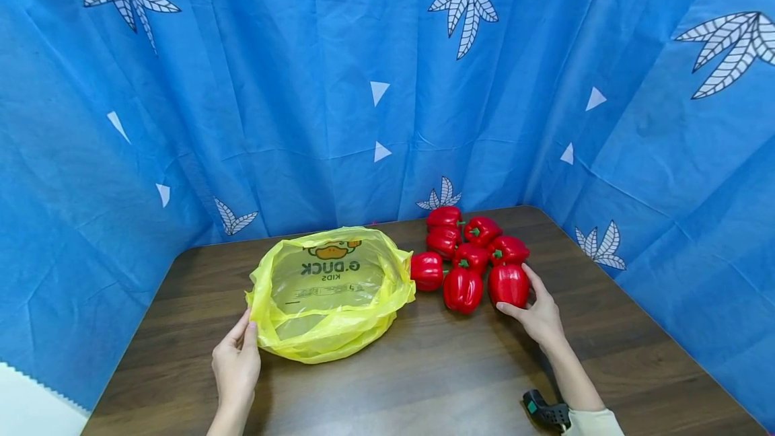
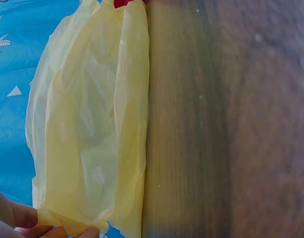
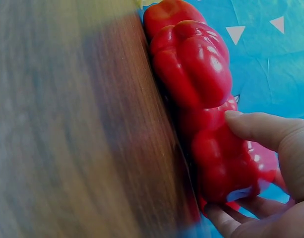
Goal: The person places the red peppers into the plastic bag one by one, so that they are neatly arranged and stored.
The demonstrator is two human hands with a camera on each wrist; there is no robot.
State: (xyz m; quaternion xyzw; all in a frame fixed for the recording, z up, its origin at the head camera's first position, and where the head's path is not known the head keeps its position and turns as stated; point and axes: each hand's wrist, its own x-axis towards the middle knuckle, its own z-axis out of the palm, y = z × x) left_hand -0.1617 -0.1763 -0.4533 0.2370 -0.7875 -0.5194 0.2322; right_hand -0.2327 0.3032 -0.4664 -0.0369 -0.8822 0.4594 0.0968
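A yellow plastic bag (image 1: 363, 336) with a duck print lies on the table, its wide mouth spread toward the camera. My left hand (image 1: 236, 363) pinches the bag's left rim between thumb and fingers; the left wrist view shows the same hold at the lower left (image 2: 18, 220). Over on the right, my right hand (image 1: 541, 311) has its thumb and fingers around a red bell pepper (image 1: 507, 285), the nearest right one of a cluster. This pepper (image 3: 226, 166) still appears low, close to the tabletop. Another bell pepper (image 1: 463, 291) sits just left of it.
Several more red bell peppers (image 1: 444, 241) are grouped behind, and one pepper (image 1: 427, 271) touches or nearly touches the bag's right side. Blue patterned curtain (image 1: 339, 86) closes off the back and both sides of the wooden table (image 1: 424, 382).
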